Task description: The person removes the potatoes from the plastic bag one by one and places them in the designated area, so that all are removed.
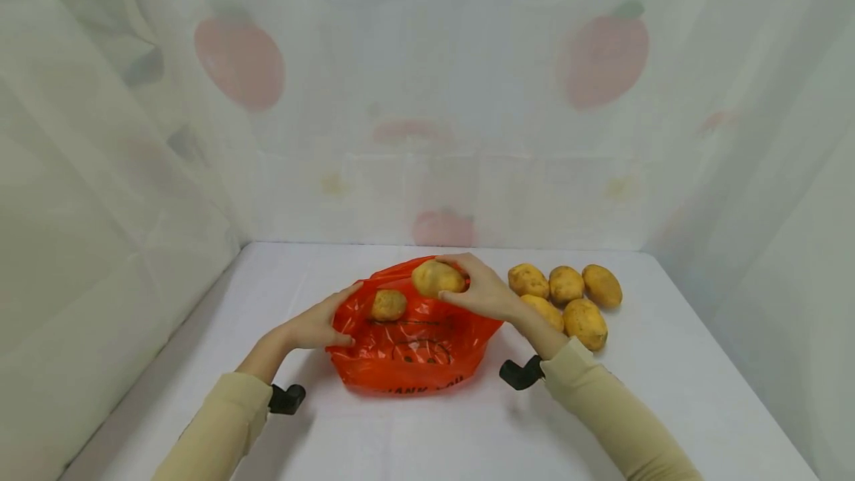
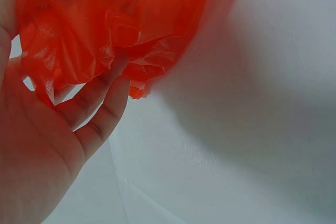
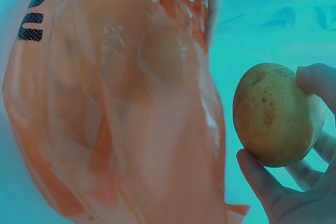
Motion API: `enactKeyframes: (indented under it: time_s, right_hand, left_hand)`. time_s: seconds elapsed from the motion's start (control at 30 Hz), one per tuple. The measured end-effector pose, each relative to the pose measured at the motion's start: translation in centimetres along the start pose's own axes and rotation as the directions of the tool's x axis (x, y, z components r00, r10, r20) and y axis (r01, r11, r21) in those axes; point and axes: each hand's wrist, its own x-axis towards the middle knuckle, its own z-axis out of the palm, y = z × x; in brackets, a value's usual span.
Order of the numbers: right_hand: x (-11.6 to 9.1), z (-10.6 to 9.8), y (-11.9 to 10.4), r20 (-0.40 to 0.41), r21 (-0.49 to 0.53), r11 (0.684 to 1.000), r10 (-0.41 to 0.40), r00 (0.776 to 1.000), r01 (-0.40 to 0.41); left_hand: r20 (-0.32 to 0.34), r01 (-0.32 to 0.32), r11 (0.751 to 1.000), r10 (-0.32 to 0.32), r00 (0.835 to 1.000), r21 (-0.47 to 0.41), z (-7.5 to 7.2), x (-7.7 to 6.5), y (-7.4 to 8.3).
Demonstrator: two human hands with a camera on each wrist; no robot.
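Observation:
A red plastic bag point(image 1: 417, 373) with printed black lettering lies on the table, its mouth spread. One potato point(image 1: 389, 305) shows inside its left part. My left hand point(image 1: 318, 324) grips the bag's left edge, thumb on the near side and fingers farther back. In the left wrist view the crumpled red film point(image 2: 105, 19) covers some of that hand's fingertips. Over the bag's far right side, my right hand point(image 1: 484, 289) holds another potato point(image 1: 436, 279) between thumb and fingers. The right wrist view shows this held potato point(image 3: 275, 114) beside the bag, apart from its film.
Several potatoes point(image 1: 566, 285) lie grouped on the white table point(image 1: 401, 444) to the right of the bag, close to my right forearm. White printed curtains point(image 1: 427, 95) stand behind the table and at both sides.

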Motion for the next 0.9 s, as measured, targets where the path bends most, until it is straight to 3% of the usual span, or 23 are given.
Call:
enactKeyframes:
  time_s: [0.4, 0.73, 0.9]
  right_hand:
    - [-1.5, -2.3, 0.3, -0.052, 0.123, 0.992, -0.015, 0.999, 0.022]
    - [-3.8, -4.7, 1.4, -0.095, 0.047, 0.999, 0.001, 0.995, 0.003]
    - [-5.4, -5.4, 2.5, -0.088, 0.126, 0.987, 0.117, 0.989, -0.105]
  left_hand:
    - [-0.004, 0.012, 1.000, -0.012, 1.000, 0.003, -0.1, -0.1, 0.0]
    - [-0.004, 0.000, 1.000, 0.000, 1.000, -0.012, 0.1, 0.1, -0.1]
    - [-0.003, 0.007, 1.000, -0.007, 1.000, -0.015, 0.1, 0.0, -0.1]
